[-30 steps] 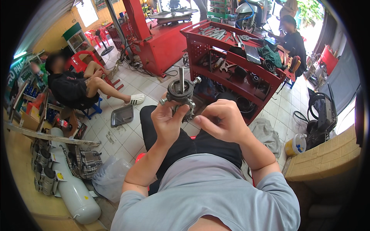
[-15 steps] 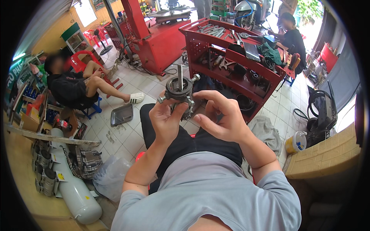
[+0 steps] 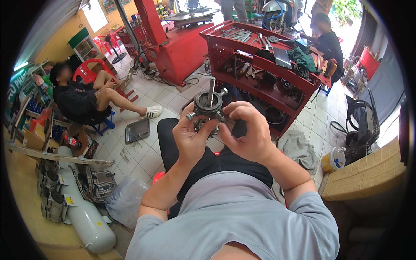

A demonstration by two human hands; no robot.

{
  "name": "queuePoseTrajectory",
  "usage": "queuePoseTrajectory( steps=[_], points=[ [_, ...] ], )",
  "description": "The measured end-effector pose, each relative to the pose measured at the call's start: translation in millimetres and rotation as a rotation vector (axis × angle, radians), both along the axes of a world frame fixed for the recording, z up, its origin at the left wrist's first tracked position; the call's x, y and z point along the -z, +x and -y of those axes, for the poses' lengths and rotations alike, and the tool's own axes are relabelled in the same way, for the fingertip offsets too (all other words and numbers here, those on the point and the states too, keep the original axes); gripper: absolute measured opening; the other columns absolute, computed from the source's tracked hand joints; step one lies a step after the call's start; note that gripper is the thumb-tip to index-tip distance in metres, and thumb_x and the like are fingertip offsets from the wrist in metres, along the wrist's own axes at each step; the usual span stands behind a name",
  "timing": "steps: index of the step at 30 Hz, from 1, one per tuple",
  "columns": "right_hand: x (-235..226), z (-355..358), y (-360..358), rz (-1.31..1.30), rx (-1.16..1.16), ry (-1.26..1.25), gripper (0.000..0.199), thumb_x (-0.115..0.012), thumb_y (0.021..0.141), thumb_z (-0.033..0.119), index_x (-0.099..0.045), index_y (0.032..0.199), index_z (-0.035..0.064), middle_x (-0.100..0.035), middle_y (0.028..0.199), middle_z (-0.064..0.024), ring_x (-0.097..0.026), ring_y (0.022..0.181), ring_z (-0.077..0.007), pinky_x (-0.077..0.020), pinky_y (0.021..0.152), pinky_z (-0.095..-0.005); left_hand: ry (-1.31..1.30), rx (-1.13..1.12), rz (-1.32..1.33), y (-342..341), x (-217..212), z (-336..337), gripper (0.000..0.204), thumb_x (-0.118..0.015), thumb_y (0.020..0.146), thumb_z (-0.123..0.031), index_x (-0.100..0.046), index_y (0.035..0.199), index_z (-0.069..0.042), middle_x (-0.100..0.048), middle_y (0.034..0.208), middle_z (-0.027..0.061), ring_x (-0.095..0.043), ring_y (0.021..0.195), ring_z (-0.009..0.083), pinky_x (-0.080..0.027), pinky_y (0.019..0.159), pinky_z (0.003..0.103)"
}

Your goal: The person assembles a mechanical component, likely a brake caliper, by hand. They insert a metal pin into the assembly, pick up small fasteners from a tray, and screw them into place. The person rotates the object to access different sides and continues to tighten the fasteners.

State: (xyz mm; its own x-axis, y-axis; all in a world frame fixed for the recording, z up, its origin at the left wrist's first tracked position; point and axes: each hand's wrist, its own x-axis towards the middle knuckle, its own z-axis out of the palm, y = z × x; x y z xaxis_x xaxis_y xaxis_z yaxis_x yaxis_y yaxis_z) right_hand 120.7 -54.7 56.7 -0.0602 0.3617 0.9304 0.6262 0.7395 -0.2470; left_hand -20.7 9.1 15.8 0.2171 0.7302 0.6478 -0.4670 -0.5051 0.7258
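A dark, greasy round metal part (image 3: 208, 103) is held up above my lap. A straight steel rod stands up through its ring, and bolts stick out of its sides. My left hand (image 3: 190, 138) grips it from the left and below, thumb across its lower front. At its right side my right hand (image 3: 247, 132) is curled, with thumb and index finger around a bolt on the near right. The lower part of the piece is mostly hidden behind my fingers.
Ahead stands a red tool cart (image 3: 264, 65) with wrenches on top. A metal tray (image 3: 137, 131) lies on the tiled floor to the left, near a seated person (image 3: 80, 97). A grey cylinder tank (image 3: 86, 216) lies at lower left; a bucket (image 3: 333, 159) stands at right.
The metal part has moved a little to the right and down, with its rod tilting right. My right thumb and index finger have curled in closer against its side.
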Motion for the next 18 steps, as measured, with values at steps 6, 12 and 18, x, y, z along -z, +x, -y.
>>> queuePoseTrajectory(
  steps=[6, 12, 18],
  points=[
    [7, 1, -9, -0.008, 0.115, -0.088, 0.031, -0.067, 0.071, -0.003, -0.049, 0.096, 0.0018, -0.056, 0.086, -0.0129, -0.057, 0.074, -0.0289, -0.0490, 0.062, -0.0359, -0.058, -0.014, -0.034, 7, 10, 0, 0.034, -0.068, 0.077, 0.011, -0.057, 0.108, 0.003, -0.059, 0.108, 0.0082, -0.057, 0.095, 0.0129, -0.050, 0.080, 0.024],
    [12, -2, -8, 0.067, 0.323, -0.199, 0.025, -0.063, 0.074, 0.000, -0.050, 0.096, 0.0021, -0.054, 0.081, -0.0129, -0.057, 0.072, -0.0293, -0.0492, 0.063, -0.0374, -0.189, 0.007, 0.004, 18, 30, -6, 0.040, -0.067, 0.078, 0.011, -0.046, 0.110, -0.003, -0.060, 0.100, 0.0077, -0.058, 0.087, 0.0124, -0.052, 0.076, 0.024],
    [10, -3, -7, 0.075, 0.326, -0.275, 0.021, -0.061, 0.078, -0.001, -0.050, 0.097, 0.0020, -0.055, 0.085, -0.0136, -0.057, 0.070, -0.0313, -0.0469, 0.061, -0.0386, -0.287, 0.062, -0.001, 20, 35, -12, 0.036, -0.066, 0.079, 0.010, -0.045, 0.105, -0.004, -0.060, 0.099, 0.0091, -0.058, 0.085, 0.0124, -0.052, 0.074, 0.023]
  ],
)
